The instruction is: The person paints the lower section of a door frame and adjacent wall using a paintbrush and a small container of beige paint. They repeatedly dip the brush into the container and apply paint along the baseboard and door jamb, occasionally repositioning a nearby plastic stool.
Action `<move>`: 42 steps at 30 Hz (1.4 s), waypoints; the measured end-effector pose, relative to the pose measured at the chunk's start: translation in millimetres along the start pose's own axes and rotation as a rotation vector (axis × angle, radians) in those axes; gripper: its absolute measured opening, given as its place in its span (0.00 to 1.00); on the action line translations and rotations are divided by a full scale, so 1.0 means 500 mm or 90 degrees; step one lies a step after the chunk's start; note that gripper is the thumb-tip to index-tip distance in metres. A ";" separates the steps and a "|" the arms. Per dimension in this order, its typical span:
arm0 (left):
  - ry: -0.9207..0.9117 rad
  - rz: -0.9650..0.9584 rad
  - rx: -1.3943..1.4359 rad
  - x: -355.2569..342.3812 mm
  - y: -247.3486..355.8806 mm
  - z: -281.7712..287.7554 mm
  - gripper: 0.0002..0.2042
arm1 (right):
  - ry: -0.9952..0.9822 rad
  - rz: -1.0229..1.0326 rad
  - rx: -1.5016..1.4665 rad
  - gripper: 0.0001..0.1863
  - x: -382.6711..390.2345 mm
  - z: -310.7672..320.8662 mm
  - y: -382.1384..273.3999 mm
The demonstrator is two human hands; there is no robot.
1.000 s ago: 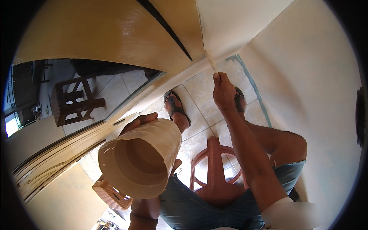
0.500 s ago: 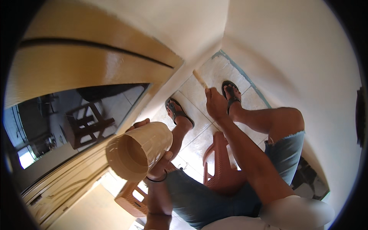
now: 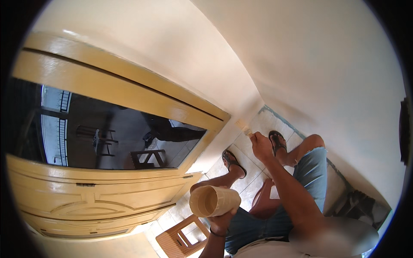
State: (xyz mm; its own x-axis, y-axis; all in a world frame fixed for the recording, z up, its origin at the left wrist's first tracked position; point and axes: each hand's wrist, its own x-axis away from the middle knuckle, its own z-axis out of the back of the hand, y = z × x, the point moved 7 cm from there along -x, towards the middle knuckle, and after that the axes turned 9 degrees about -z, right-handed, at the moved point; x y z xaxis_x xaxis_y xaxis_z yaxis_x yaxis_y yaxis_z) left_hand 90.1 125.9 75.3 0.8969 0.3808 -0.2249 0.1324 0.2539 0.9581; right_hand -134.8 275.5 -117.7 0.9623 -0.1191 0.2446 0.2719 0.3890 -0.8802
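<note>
My left hand (image 3: 220,222) grips a cream plastic tub (image 3: 226,201) from its far side and underneath. The tub is tilted, with its round mouth facing left, and its inside looks cream-coloured too. Farther forward, my right hand (image 3: 261,146) is closed around the handle of a paintbrush (image 3: 244,127). Its pale bristles point at the low part of the cream wall (image 3: 223,139), just right of the yellow door frame. Whether the bristles touch the wall, I cannot tell.
At left is a yellow panelled door (image 3: 129,193) with a dark, reflecting glass pane (image 3: 107,129). A brown plastic stool (image 3: 172,241) stands at lower left; a reddish-brown stool (image 3: 263,200) is between my legs. Dark items (image 3: 357,206) lie by the right wall. My sandalled feet rest on floor tiles.
The view has swung, showing more of the door and wall. My right hand has brought the brush to the wall beside the door frame. The tub now sits lower, nearer my lap.
</note>
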 end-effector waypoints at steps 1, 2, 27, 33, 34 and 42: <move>-0.011 0.011 -0.058 0.027 0.014 0.013 0.40 | -0.006 0.030 -0.024 0.16 -0.002 0.010 -0.035; -0.022 0.023 -0.116 0.051 0.027 0.031 0.40 | -0.012 0.060 -0.048 0.16 -0.007 0.013 -0.075; 0.267 0.103 -0.056 0.143 -0.081 0.235 0.36 | 0.164 0.376 0.004 0.21 -0.103 0.047 -0.651; 0.270 0.113 -0.058 0.142 -0.086 0.229 0.38 | 0.185 0.373 0.038 0.21 -0.122 0.005 -0.555; 0.277 0.094 -0.077 0.148 -0.096 0.234 0.39 | 0.184 0.369 0.042 0.21 -0.125 -0.001 -0.543; 0.279 0.129 -0.087 0.172 -0.132 0.241 0.41 | 0.171 0.362 0.047 0.18 -0.144 -0.038 -0.455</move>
State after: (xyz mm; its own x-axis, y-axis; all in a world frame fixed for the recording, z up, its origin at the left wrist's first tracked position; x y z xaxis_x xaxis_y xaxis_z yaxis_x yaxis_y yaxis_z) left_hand 209.6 34.7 14.3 0.6336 0.7645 -0.1185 -0.1086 0.2395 0.9648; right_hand -265.9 178.0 57.4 0.9231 -0.0961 -0.3723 -0.2727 0.5191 -0.8100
